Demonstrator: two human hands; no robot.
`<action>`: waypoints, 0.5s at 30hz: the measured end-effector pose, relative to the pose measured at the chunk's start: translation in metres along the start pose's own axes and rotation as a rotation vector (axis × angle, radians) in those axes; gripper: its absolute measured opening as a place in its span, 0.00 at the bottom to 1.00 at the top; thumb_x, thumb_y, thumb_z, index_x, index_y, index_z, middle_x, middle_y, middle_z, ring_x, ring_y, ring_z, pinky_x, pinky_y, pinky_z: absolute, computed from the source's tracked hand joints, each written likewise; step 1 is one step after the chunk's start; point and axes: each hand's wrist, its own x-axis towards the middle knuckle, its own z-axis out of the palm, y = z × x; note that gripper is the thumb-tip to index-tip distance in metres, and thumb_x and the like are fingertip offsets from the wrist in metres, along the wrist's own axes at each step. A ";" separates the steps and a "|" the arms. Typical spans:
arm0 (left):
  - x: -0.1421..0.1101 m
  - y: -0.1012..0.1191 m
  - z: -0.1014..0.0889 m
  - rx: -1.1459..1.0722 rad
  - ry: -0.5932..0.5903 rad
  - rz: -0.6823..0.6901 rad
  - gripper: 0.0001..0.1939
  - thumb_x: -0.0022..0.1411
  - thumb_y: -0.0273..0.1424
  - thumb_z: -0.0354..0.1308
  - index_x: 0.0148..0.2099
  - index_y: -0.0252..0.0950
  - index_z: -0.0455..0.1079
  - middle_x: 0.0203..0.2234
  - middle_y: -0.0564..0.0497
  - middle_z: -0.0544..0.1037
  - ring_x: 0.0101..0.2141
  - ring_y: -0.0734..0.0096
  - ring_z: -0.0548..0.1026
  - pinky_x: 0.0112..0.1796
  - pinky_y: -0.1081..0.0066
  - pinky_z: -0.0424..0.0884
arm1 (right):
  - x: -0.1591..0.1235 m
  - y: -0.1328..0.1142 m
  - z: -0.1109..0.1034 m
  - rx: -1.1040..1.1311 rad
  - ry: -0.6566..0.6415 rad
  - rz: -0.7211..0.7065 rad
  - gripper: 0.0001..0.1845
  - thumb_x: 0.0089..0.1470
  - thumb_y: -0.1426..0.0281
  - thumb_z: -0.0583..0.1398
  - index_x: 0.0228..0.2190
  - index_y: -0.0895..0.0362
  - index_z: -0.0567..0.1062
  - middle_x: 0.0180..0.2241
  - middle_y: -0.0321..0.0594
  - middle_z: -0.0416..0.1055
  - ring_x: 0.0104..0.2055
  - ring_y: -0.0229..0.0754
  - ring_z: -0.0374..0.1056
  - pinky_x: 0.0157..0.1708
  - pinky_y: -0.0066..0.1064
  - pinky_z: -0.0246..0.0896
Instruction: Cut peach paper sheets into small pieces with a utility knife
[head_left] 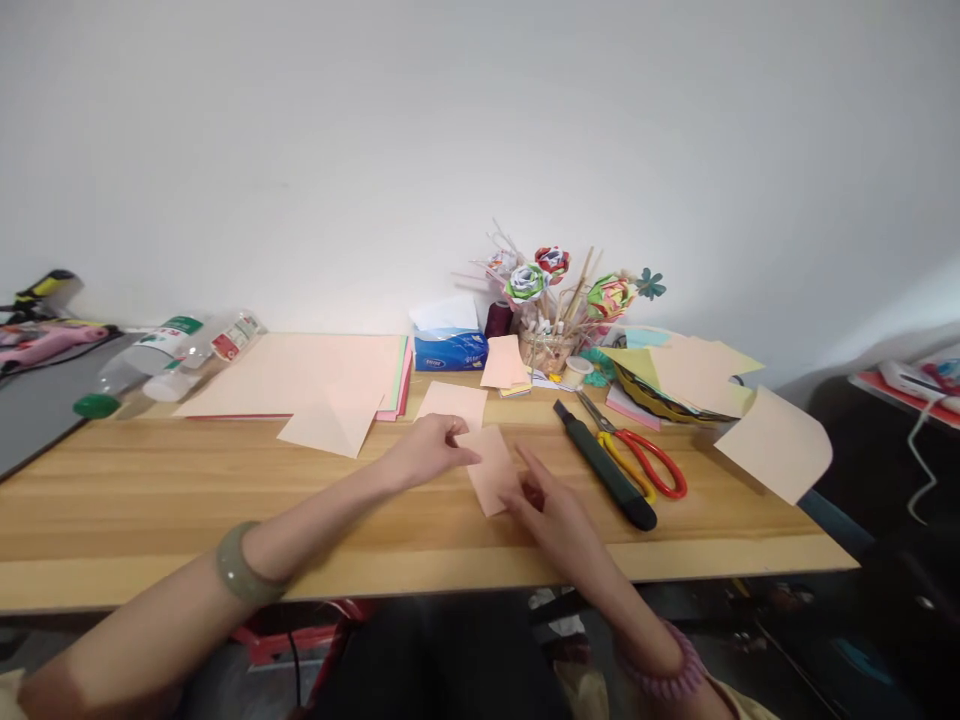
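Green bangle (234, 572) circles the left forearm (172, 625), which reaches over the wooden tabletop (187, 500). Left hand (424, 450) has its thumb and fingers closed on the upper left corner of a small peach paper (493, 475). Right hand (559, 520) is at the paper's lower right edge, index finger raised apart from the thumb; whether its thumb and other fingers clamp the edge or only brush it, I cannot tell.

The paper lies between the hands, near the front of the tabletop. It looks thin and nearly weightless, stiff enough to keep its shape yet easy to crease, so a light pinch at opposite corners or edges should suit it best.

Just beyond the left hand lies a pale sheet (459, 398). To the right of the right hand rest a dark cutter (609, 475) and scissors (655, 450) with red and yellow handles. Farther back are a blue tissue pack (450, 352) and paper flowers (526, 283).
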 end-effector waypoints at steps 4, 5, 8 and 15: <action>0.012 0.002 0.004 0.116 0.041 0.077 0.22 0.65 0.42 0.43 0.49 0.31 0.66 0.44 0.44 0.76 0.43 0.63 0.74 0.40 0.70 0.68 | 0.022 0.011 -0.005 0.074 0.031 0.026 0.21 0.57 0.69 0.51 0.52 0.56 0.67 0.37 0.37 0.76 0.33 0.40 0.72 0.31 0.28 0.66; 0.014 -0.003 0.004 0.161 0.043 0.098 0.23 0.65 0.42 0.45 0.53 0.31 0.63 0.50 0.41 0.72 0.49 0.61 0.70 0.45 0.68 0.66 | 0.030 0.019 -0.009 0.064 0.050 0.049 0.21 0.56 0.70 0.51 0.51 0.57 0.67 0.38 0.39 0.76 0.34 0.42 0.72 0.32 0.30 0.66; 0.016 -0.022 0.005 0.322 0.031 0.144 0.29 0.62 0.41 0.53 0.57 0.24 0.59 0.58 0.31 0.61 0.58 0.50 0.58 0.53 0.59 0.59 | 0.047 0.040 -0.019 -0.028 0.120 0.121 0.24 0.55 0.71 0.51 0.53 0.64 0.65 0.35 0.49 0.75 0.36 0.51 0.72 0.35 0.40 0.65; -0.004 -0.031 0.017 0.611 0.083 0.310 0.12 0.65 0.24 0.48 0.48 0.24 0.67 0.48 0.31 0.71 0.49 0.53 0.71 0.44 0.59 0.69 | 0.021 0.008 -0.002 -0.177 0.170 -0.158 0.25 0.55 0.73 0.52 0.53 0.73 0.63 0.52 0.63 0.64 0.55 0.57 0.59 0.53 0.48 0.54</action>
